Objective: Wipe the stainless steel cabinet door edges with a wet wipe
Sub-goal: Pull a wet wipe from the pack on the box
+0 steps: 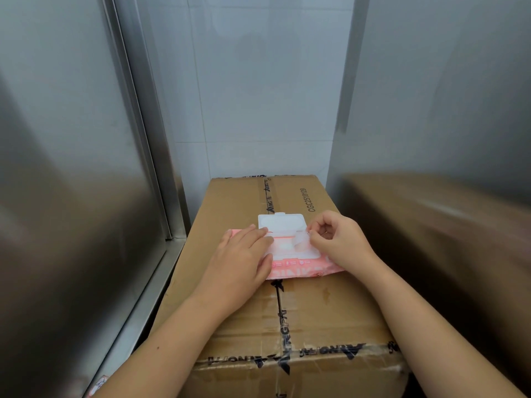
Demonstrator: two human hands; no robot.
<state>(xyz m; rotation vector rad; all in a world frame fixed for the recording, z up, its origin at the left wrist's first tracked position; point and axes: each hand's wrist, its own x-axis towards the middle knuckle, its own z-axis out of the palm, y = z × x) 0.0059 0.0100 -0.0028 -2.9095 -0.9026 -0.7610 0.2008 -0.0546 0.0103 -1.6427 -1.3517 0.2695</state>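
A pink pack of wet wipes lies on top of a taped cardboard box. Its white plastic lid is flipped open towards the wall. My left hand lies flat on the left part of the pack, fingers straight. With thumb and fingertips my right hand pinches a translucent flap at the pack's opening; whether it is a seal or a wipe I cannot tell. A stainless steel cabinet door with a vertical edge stands to the left. Another steel panel rises on the right.
White wall tiles fill the gap behind the box. A steel ledge runs along the floor on the left of the box. The box fills most of the space between the two steel surfaces.
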